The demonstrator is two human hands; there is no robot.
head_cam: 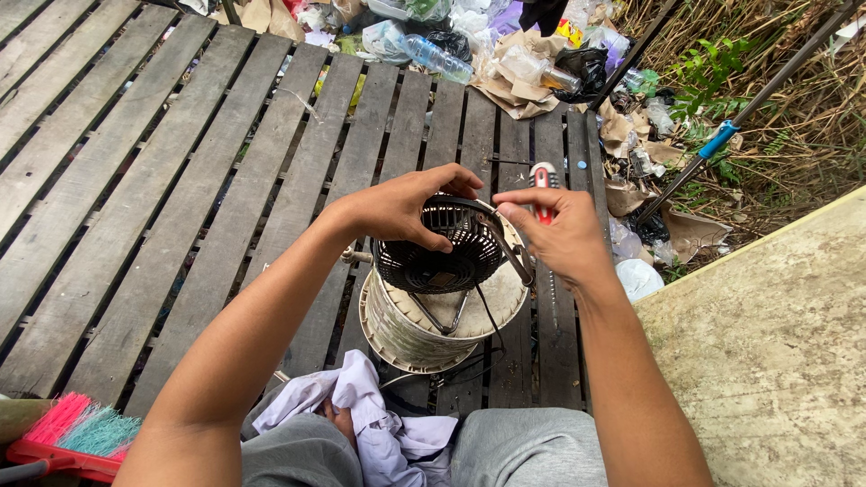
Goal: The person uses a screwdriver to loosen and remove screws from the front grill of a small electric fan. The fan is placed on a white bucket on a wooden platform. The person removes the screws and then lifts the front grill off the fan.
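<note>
We see a small black round plastic fan grille [439, 248] sitting atop a white ribbed drum [406, 329] on the grey wooden plank deck [180, 180]; our left hand [401, 207] holds its rim in a closed grip, while our right hand [559, 236] pinches a red-handled screwdriver [543, 180] beside it

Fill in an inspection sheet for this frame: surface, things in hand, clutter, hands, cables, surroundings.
Surface: weathered wooden plank deck with gaps between boards.
Things in hand: black fan grille resting on a round cream drum; a red-handled tool lies behind the right hand.
Clutter: white cloth on the lap; pink and teal brush at lower left.
Hands: left hand grips the grille's rim; right hand pinches its far edge, fingers closed.
Cables: thin dark wire trails from the grille down over the drum.
Surroundings: plastic bottles, bags and cardboard piled beyond the deck, dry grass, concrete slab at right.
</note>
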